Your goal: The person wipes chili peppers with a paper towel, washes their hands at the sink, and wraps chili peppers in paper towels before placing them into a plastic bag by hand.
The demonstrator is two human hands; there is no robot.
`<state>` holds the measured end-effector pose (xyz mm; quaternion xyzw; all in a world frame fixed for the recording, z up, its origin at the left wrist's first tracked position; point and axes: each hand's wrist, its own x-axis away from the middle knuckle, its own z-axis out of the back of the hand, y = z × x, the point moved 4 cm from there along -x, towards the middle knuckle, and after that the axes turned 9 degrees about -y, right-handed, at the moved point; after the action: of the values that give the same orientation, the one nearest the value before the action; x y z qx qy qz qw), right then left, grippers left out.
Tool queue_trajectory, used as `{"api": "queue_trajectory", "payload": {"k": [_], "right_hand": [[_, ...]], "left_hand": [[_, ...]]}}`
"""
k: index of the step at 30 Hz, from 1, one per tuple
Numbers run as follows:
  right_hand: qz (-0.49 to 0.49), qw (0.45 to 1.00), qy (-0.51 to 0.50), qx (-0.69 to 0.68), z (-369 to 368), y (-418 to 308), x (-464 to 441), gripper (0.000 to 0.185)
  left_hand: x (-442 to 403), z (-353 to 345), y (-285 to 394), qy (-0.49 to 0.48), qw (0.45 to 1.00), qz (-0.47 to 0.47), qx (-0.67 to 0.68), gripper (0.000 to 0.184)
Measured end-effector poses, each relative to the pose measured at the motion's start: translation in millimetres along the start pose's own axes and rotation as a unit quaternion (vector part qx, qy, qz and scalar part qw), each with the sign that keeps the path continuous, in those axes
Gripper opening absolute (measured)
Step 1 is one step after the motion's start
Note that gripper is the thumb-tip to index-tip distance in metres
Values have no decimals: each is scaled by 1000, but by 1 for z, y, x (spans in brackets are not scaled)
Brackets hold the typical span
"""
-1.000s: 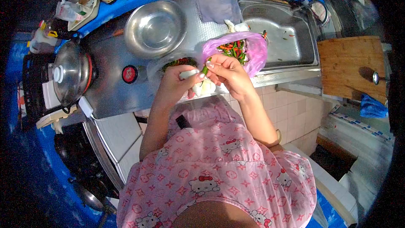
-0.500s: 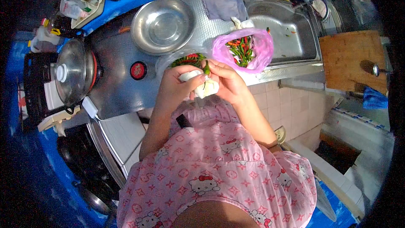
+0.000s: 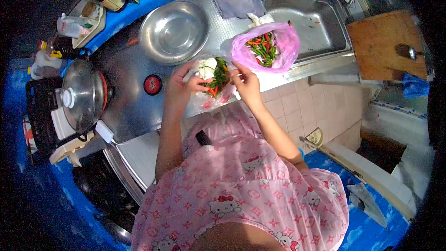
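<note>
My left hand [image 3: 182, 82] grips a crumpled white cloth or tissue [image 3: 207, 67] over a clear plastic bag [image 3: 204, 103] of green and red chilies [image 3: 216, 83]. On the bag's other side is my right hand [image 3: 247, 87], fingers bent and drawn together near the bag's edge; whatever they pinch is too small to make out. Just beyond it, an open pink plastic bag [image 3: 290, 42] holds more red and green chilies [image 3: 265, 51].
A steel basin [image 3: 174, 30] stands behind my left hand, with a round red-topped jar [image 3: 152, 84] nearby. Far left is a lidded pan [image 3: 82, 95]. A grey cloth [image 3: 239, 3] lies beside the sink [image 3: 302, 28]; a wooden board [image 3: 383, 42] is at right.
My hands have moved apart. The white cloth has shifted up and left with my left hand, uncovering the chilies in the clear bag. The green chili between my fingers is no longer visible there.
</note>
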<state>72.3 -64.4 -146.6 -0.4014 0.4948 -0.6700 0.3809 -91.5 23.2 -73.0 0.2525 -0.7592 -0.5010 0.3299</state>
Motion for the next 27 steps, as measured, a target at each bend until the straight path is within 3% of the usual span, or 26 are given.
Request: {"api": "queue_trajectory", "payload": {"k": [2, 6, 9, 12, 15, 17, 19, 21, 23, 25, 27], "right_hand": [[66, 995, 63, -32, 16, -35, 9, 20], [151, 988, 11, 39, 30, -92, 13, 18], [99, 992, 3, 72, 38, -75, 8, 17], [70, 995, 16, 75, 54, -66, 6, 12], [124, 987, 104, 25, 96, -56, -1, 8], [80, 979, 183, -49, 155, -47, -18, 6], [115, 942, 298, 100, 217, -26, -42, 13], [154, 834, 354, 394, 247, -12, -63, 17], [104, 824, 307, 465, 254, 10, -81, 22], [-39, 933, 161, 319, 247, 42, -91, 26], [-89, 934, 60, 340, 219, 58, -97, 27]], "left_hand": [[-5, -9, -1, -48, 999, -13, -2, 35], [-16, -35, -3, -116, 993, -8, -24, 37], [-27, -52, -7, -171, 975, -59, -127, 38], [-37, -65, -16, -163, 985, 3, -52, 36], [-48, -72, -19, -114, 993, 41, -12, 34], [-57, -74, -19, -71, 996, 46, -22, 34], [-63, -75, -19, -36, 996, 37, -67, 35], [-69, -82, -20, -23, 998, 35, -56, 37], [-77, -89, -22, -16, 999, 38, -9, 38], [-83, -93, -25, -9, 999, 43, -9, 38], [-88, -95, -32, -1, 998, 56, -18, 37]]}}
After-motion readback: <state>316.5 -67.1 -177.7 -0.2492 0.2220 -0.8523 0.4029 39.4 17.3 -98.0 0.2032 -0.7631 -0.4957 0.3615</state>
